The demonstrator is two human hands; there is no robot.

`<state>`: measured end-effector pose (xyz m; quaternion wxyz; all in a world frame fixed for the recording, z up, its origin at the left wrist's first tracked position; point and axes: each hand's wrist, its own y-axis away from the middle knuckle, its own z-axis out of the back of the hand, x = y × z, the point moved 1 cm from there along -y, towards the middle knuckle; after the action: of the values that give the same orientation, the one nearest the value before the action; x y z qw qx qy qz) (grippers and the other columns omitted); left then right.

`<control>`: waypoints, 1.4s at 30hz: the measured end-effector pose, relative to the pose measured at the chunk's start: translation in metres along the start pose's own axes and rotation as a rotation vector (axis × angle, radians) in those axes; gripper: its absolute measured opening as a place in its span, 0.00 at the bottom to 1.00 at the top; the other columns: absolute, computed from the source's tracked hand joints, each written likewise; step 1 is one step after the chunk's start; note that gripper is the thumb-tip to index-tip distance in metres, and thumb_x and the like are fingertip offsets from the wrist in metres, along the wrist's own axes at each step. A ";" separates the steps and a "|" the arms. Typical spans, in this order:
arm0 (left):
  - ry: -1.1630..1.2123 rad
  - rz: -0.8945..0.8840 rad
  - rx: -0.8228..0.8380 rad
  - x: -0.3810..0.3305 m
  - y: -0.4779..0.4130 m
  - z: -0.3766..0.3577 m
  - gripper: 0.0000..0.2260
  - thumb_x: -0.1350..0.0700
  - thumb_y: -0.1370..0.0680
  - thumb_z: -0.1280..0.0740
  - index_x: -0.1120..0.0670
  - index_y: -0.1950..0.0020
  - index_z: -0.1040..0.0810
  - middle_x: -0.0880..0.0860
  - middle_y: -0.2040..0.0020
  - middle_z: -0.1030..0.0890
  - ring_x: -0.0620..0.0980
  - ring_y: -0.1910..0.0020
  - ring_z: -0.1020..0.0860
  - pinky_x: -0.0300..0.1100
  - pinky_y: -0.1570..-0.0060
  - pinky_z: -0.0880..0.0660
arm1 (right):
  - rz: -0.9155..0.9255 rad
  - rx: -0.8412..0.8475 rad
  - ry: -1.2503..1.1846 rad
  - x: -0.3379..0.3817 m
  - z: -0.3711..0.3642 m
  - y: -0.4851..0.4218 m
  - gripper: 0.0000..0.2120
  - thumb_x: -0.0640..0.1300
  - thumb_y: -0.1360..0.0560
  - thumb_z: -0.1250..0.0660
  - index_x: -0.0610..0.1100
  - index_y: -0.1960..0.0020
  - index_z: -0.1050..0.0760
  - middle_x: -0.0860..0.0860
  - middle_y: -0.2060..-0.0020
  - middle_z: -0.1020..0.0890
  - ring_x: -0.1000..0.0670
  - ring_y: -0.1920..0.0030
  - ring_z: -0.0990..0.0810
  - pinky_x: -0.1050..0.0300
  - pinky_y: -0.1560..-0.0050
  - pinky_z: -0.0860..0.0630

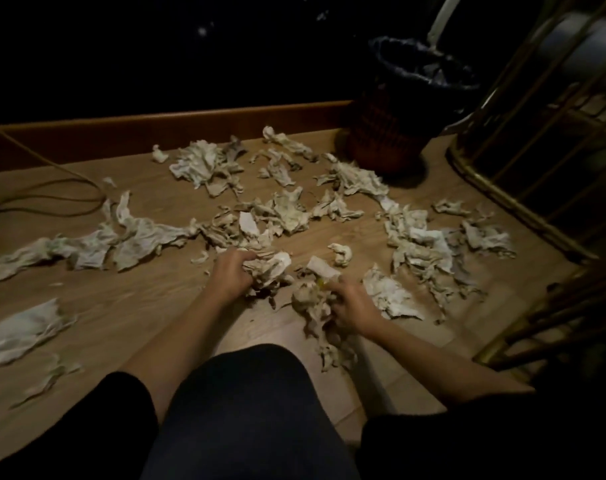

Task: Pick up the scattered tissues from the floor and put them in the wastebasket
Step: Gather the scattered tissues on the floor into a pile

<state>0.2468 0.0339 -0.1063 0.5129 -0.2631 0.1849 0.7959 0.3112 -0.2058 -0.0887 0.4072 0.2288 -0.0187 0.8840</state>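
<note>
Across the middle of the frame, the floor [132,306] carried your scattered tissues [287,211] in a broad band running left to right, from the long twisted strip [87,245] at centre left to the heap [423,247] at centre right; that strip's long axis lay nearly level, its thin end pointing toward the left edge. The wastebasket [395,133] stood upright in the upper right, mouth up, well apart from your hands, with some paper already inside.

Your left hand [230,273] was clenched on a wad [270,271] at lower centre, and your right hand [350,306] gripped a trailing clump [315,306] whose tail hung toward the bottom of the frame.

My judgement: that loose tail was the risk, since thin, torn paper could shed scraps on the carry to the wastebasket. The cable [52,188] at upper left could also snag if you swept up the strip carelessly. The dim light could hide small bits.
</note>
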 end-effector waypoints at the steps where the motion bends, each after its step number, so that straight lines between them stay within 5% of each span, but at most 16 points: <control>1: 0.018 -0.010 -0.022 -0.002 0.000 0.009 0.20 0.70 0.34 0.34 0.60 0.42 0.21 0.62 0.42 0.20 0.59 0.41 0.25 0.46 0.42 0.29 | -0.028 -0.041 -0.003 0.001 0.016 -0.006 0.18 0.33 0.28 0.36 0.46 0.41 0.24 0.45 0.48 0.26 0.47 0.47 0.28 0.58 0.49 0.33; 6: 0.015 -0.136 -0.038 -0.036 -0.033 0.056 0.22 0.71 0.35 0.34 0.60 0.42 0.22 0.61 0.42 0.20 0.59 0.45 0.22 0.42 0.49 0.27 | -0.123 -0.204 0.027 -0.009 0.085 -0.059 0.18 0.34 0.29 0.33 0.46 0.40 0.24 0.42 0.46 0.23 0.42 0.45 0.24 0.57 0.49 0.30; 12: -0.134 -0.255 -0.082 -0.069 -0.119 0.092 0.22 0.71 0.33 0.35 0.59 0.40 0.22 0.58 0.39 0.22 0.55 0.40 0.24 0.37 0.53 0.30 | 0.015 -0.255 -0.131 -0.006 0.153 -0.162 0.16 0.35 0.30 0.30 0.45 0.43 0.22 0.46 0.45 0.22 0.47 0.44 0.25 0.57 0.49 0.30; 21: -0.137 -0.269 -0.223 -0.133 -0.228 0.099 0.18 0.68 0.31 0.33 0.56 0.42 0.21 0.58 0.44 0.22 0.57 0.42 0.25 0.39 0.51 0.32 | 0.116 -0.359 -0.212 -0.034 0.234 -0.260 0.21 0.36 0.28 0.30 0.43 0.36 0.27 0.44 0.33 0.28 0.45 0.30 0.34 0.54 0.34 0.34; 25: -0.055 -0.349 -0.312 -0.201 -0.285 0.125 0.09 0.62 0.30 0.30 0.53 0.52 0.17 0.53 0.54 0.21 0.50 0.53 0.24 0.38 0.58 0.33 | 0.175 -0.475 -0.194 -0.047 0.335 -0.293 0.20 0.35 0.30 0.29 0.43 0.39 0.24 0.45 0.39 0.23 0.47 0.35 0.28 0.60 0.42 0.32; 28: -0.057 -0.443 -0.338 -0.269 -0.343 0.134 0.12 0.62 0.31 0.32 0.54 0.49 0.18 0.55 0.52 0.18 0.53 0.51 0.21 0.39 0.57 0.29 | 0.208 -0.581 -0.189 -0.058 0.412 -0.308 0.18 0.35 0.32 0.30 0.44 0.42 0.22 0.46 0.44 0.19 0.47 0.40 0.24 0.62 0.48 0.31; 30: -0.039 -0.470 -0.390 -0.320 -0.376 0.140 0.14 0.63 0.31 0.33 0.56 0.46 0.19 0.57 0.51 0.17 0.56 0.51 0.20 0.39 0.59 0.28 | 0.213 -0.692 -0.146 -0.071 0.453 -0.313 0.18 0.35 0.32 0.31 0.44 0.42 0.22 0.45 0.43 0.20 0.46 0.38 0.25 0.61 0.46 0.32; 34: -0.028 -0.580 -0.439 -0.404 -0.423 0.139 0.02 0.60 0.32 0.33 0.54 0.61 0.22 0.59 0.58 0.19 0.58 0.54 0.22 0.43 0.59 0.28 | 0.217 -0.865 -0.066 -0.103 0.509 -0.323 0.19 0.32 0.31 0.34 0.43 0.41 0.23 0.40 0.43 0.23 0.42 0.38 0.27 0.59 0.43 0.33; 37: -0.002 -0.593 -0.366 -0.433 -0.448 0.123 0.05 0.50 0.35 0.35 0.43 0.61 0.29 0.60 0.52 0.23 0.60 0.51 0.25 0.46 0.52 0.26 | 0.200 -0.938 -0.019 -0.133 0.518 -0.340 0.19 0.31 0.32 0.35 0.43 0.43 0.22 0.41 0.47 0.23 0.41 0.43 0.26 0.58 0.45 0.33; 42: -0.026 -0.499 0.067 -0.430 -0.472 0.065 0.30 0.46 0.34 0.34 0.50 0.35 0.40 0.62 0.40 0.30 0.60 0.40 0.31 0.50 0.42 0.28 | 0.119 -0.799 -0.021 -0.188 0.475 -0.371 0.21 0.33 0.31 0.36 0.46 0.40 0.24 0.41 0.48 0.26 0.37 0.43 0.28 0.47 0.40 0.31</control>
<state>0.8073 -0.0474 0.1952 0.7044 -0.2734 0.1340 0.6412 0.8724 -0.1957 0.2010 0.4121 0.0600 -0.3781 0.8268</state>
